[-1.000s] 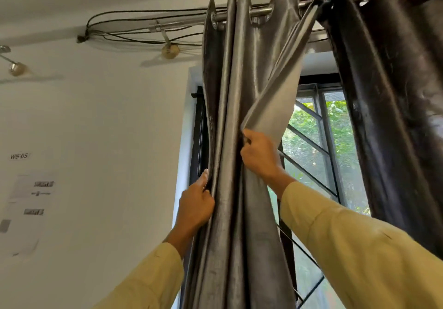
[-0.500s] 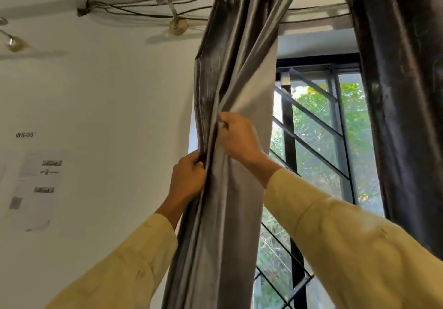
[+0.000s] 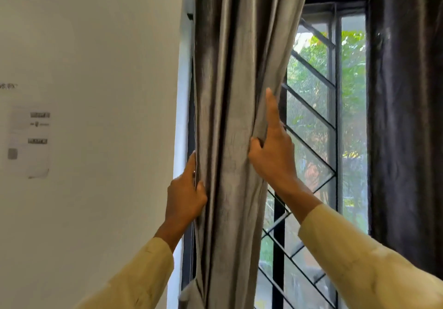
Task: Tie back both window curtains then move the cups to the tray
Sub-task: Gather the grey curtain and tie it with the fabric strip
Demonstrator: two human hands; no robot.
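The left curtain (image 3: pixel 230 121) is grey and shiny, bunched into vertical folds at the left side of the window. My left hand (image 3: pixel 187 193) grips its left edge, thumb and fingers wrapped round the hem. My right hand (image 3: pixel 271 155) holds its right edge, thumb pinching a fold while the index finger points straight up along the fabric. The right curtain (image 3: pixel 405 117) hangs dark and loose at the far right, untouched. No cups or tray are in view.
Between the curtains the window (image 3: pixel 335 129) shows black diagonal bars and a mesh screen, with green trees outside. A white wall (image 3: pixel 96 93) at left carries a paper notice (image 3: pixel 31 141).
The camera has tilted down, so the curtain rod and cables have left the view. Both hands have slid lower on the left curtain, and my right index finger now points up.
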